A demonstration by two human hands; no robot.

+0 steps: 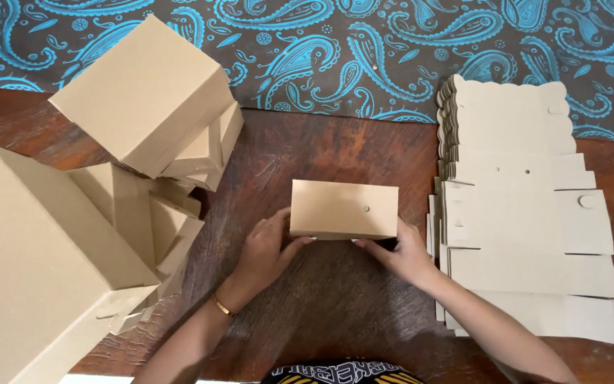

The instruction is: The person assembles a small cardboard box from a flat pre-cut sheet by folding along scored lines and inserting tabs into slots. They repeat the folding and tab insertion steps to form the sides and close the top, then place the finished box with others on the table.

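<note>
While both hands flank it, I see the small cardboard box (pixel 345 208) lying crosswise just beyond my fingers. My left hand (pixel 268 250) and right hand (pixel 401 254) press its near lower corners on the wooden surface (pixel 335 291), equally close, fingers curled against it.

Single head-worn view, looking steeply down from above.

The camera sits close over a wooden table (pixel 321 299), facing away from the wearer toward a paisley cloth (pixel 364 50) along the far edge; forearms enter from the bottom edge. No second view shares the scene.
</note>
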